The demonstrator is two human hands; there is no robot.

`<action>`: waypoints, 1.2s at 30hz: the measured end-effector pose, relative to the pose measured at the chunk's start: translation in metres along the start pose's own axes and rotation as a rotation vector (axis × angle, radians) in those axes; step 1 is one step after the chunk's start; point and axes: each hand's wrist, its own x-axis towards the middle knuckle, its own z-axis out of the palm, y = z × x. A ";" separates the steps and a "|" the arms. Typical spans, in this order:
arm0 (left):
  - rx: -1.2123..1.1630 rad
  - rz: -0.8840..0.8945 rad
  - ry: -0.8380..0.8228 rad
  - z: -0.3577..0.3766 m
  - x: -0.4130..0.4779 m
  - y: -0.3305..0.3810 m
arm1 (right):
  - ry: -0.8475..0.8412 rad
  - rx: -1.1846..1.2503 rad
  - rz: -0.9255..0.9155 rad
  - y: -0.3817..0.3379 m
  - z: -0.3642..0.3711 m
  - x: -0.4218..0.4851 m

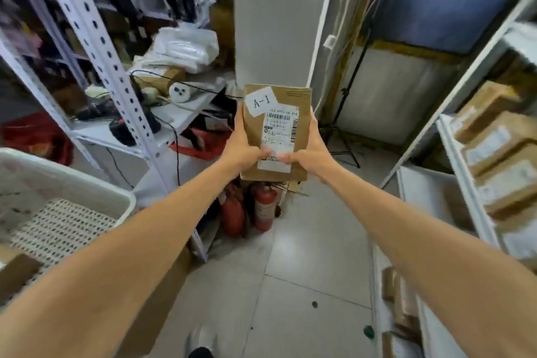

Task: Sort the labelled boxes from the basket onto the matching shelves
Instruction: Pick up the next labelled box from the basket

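The white basket [58, 180] is cut off by the left edge. Boxes on the right shelf [499, 154] are motion-blurred, labels unreadable. Thumbs hide part of the shipping label [280, 134], whose small print stays illegible.

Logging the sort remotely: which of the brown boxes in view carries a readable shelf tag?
The box held up by the left hand and right hand: its white sticker reads A-1. The boxes on the right shelf are too blurred to read.
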 end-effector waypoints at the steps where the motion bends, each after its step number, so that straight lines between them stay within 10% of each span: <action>1: -0.025 0.026 -0.033 0.011 0.009 0.013 | 0.030 -0.016 0.005 -0.004 -0.017 0.001; 25: -0.170 0.457 -0.842 0.201 0.200 0.181 | 0.863 -0.081 0.260 -0.019 -0.224 0.040; 36: -0.159 0.475 -0.897 0.304 0.267 0.262 | 0.987 -0.123 0.238 -0.015 -0.342 0.074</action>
